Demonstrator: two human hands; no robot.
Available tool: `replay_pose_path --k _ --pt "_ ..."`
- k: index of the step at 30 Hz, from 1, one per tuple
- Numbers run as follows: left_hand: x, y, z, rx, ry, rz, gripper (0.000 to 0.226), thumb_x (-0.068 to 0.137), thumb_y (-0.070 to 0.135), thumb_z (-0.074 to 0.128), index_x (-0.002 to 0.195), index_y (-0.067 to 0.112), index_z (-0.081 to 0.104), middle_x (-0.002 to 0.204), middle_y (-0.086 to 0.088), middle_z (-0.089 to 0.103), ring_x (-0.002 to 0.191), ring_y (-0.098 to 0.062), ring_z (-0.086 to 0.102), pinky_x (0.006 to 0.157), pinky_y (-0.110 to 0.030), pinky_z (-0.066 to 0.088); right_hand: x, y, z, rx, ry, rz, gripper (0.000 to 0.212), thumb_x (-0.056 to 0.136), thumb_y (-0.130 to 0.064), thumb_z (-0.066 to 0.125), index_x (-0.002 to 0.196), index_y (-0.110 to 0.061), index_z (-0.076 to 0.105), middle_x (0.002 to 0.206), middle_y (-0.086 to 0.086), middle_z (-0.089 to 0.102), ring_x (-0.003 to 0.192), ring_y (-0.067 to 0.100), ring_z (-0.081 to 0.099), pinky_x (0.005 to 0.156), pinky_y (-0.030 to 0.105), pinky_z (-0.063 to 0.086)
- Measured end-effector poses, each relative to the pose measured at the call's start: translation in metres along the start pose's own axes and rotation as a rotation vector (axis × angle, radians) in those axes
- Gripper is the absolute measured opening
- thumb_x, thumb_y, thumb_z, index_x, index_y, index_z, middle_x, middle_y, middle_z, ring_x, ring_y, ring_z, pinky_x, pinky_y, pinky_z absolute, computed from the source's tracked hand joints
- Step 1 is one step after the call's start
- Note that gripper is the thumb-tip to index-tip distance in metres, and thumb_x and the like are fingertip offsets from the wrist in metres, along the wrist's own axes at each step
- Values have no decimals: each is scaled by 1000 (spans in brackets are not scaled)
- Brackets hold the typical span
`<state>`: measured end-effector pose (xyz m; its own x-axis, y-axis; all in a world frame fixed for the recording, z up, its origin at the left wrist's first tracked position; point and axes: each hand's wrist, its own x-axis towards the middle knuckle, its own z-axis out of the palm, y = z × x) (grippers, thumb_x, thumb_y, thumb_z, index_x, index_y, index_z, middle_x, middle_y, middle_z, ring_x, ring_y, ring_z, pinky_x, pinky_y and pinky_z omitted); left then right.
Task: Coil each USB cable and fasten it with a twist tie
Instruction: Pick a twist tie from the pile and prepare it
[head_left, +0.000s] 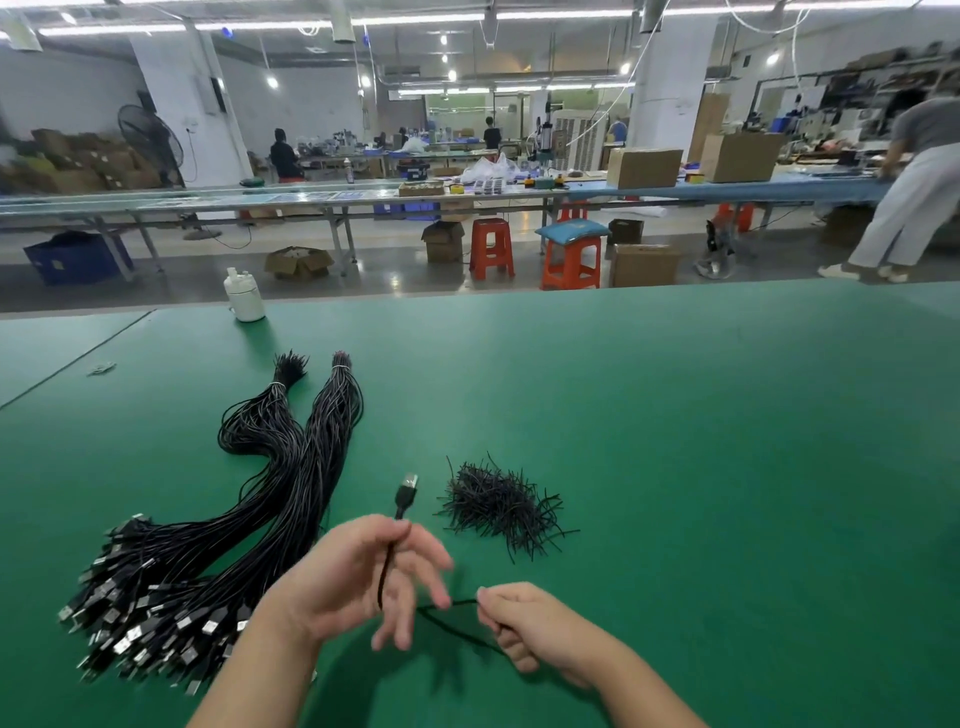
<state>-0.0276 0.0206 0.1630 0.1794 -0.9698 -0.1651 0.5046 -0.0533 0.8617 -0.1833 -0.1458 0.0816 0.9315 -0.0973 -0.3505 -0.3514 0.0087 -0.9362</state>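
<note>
Now, from the head view, your left hand pinches the USB cable just below its plug, other fingers spread loose; your right hand curls around its trailing length, above the green bench, twist ties just beyond.

The desk is plain green, with no pattern. The USB cable is black, its plug black with a silver metal tip. At nine o'clock from it, the cable bundles are black with silver plug ends, each banded near the top by a thin white tie. At two o'clock, the twist ties form a black heap. At eleven o'clock, near the desk's far edge, stands a white bottle. Beyond, the stools are orange-red, one topped by a teal cushion; the cardboard boxes are brown.
</note>
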Motion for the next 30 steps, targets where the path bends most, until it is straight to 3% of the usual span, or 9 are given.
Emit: replay_pose_path --k 3,5,8,12,15,18,23,26,30 --pt "4 -33 3 490 -35 -372 43 100 28 39 106 -5 66 105 -29 69 77 -33 73 63 -35 60 4 -3 -3 98 3 -23 37 95 -51 51 67 -27 53 56 -8 29 48 11 18 44 21 18" --pt "13 -55 5 675 110 -414 38 105 25 39 103 -3 65 105 -27 69 76 -27 71 69 -34 57 7 -9 2 111 4 -47 34 97 -46 48 70 -27 54 56 -9 31 48 10 19 43 21 19" --pt "23 -76 -5 636 325 -147 33 105 31 42 97 7 64 94 -10 62 82 -17 58 81 -30 43 7 -18 7 97 42 -63 34 104 -39 42 74 -27 50 56 -11 35 48 9 21 44 21 18" --pt "43 -84 -5 146 501 185 38 105 28 34 123 6 60 125 -12 67 115 -20 65 101 -36 45 6 -23 15 86 7 -67 37 107 -33 38 73 -23 50 53 -9 31 46 8 20 44 20 17" --pt "52 -67 -14 -314 542 377 43 106 28 30 120 -2 58 121 -20 67 105 -30 70 87 -40 58 5 -15 25 109 -89 -23 39 107 -33 39 72 -21 51 52 -7 28 45 9 20 46 21 18" --pt "29 -37 -20 -436 358 364 33 92 25 55 109 -2 66 90 -15 74 52 -15 66 44 -22 53 4 -5 18 183 -93 7 38 107 -32 40 72 -20 48 58 -3 24 50 12 21 51 24 23" --pt "10 -40 -12 412 -71 -212 41 103 28 45 107 -9 61 88 -24 73 45 -16 63 35 -18 39 13 -9 3 282 -35 -60 33 106 -27 39 78 -16 52 60 -3 32 53 12 25 51 24 26" --pt "23 -59 -4 648 209 -354 41 106 29 40 105 -7 60 92 -23 73 60 -24 70 48 -26 51 21 -14 3 205 -12 -60 27 106 -25 39 83 -16 52 61 -5 40 52 11 27 49 23 24" --pt "42 -77 0 329 662 161 31 103 32 43 101 9 64 92 -1 76 86 -15 72 77 -23 54 25 -12 11 165 -34 -40 29 104 -31 39 78 -24 50 59 -6 35 48 9 22 44 20 18"
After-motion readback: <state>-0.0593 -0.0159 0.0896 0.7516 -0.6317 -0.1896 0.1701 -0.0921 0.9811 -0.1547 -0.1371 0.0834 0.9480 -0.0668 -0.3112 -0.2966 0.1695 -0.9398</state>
